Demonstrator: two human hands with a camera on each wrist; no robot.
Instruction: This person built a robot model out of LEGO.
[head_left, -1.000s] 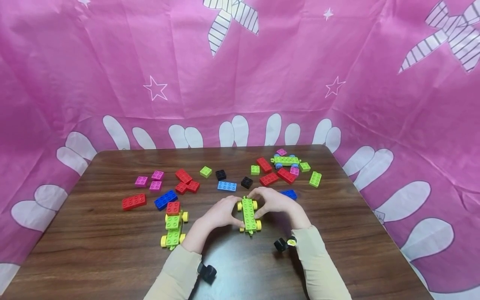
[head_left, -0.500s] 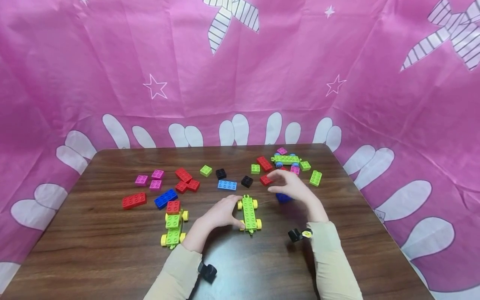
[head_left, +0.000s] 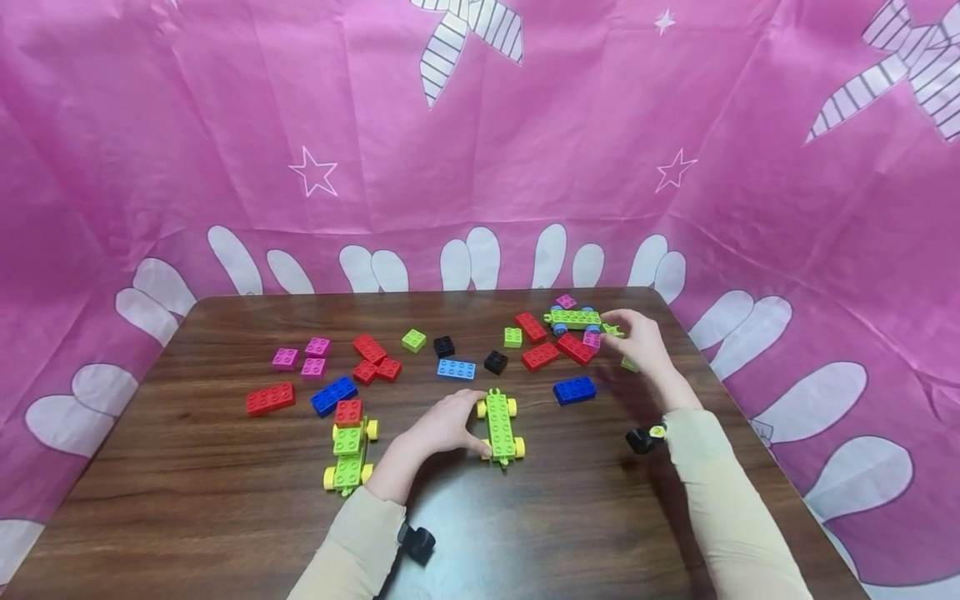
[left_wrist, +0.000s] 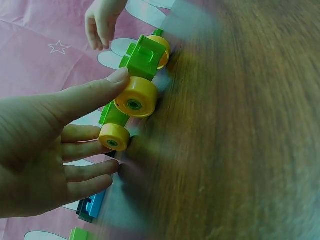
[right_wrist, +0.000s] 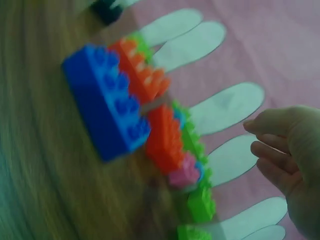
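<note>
My left hand (head_left: 448, 425) holds the left side of a lime-green toy car base (head_left: 498, 425) with yellow wheels. Its thumb lies at the near wheel (left_wrist: 137, 97) and its fingers reach toward the far one (left_wrist: 114, 137). At the back right, my right hand (head_left: 637, 340) hovers with loosely bent fingers and nothing between them. In the head view its fingertips overlap a small lime-green brick (head_left: 612, 330). Another lime-green brick (head_left: 628, 364) is mostly hidden behind that hand. Beside them stands a green car base with blue wheels (head_left: 573, 320).
Left of my left hand stands a green car with yellow wheels (head_left: 347, 468), a red brick (head_left: 348, 412) on top. Across the table lie red bricks (head_left: 540, 356), a dark blue brick (head_left: 575, 391), a light blue one (head_left: 456, 368), black bricks (head_left: 496, 362) and pink bricks (head_left: 285, 358).
My right hand has left the yellow-wheeled car base and moved right and back, over the dark blue brick, to the lime-green bricks. The left hand has stayed at the car base.
</note>
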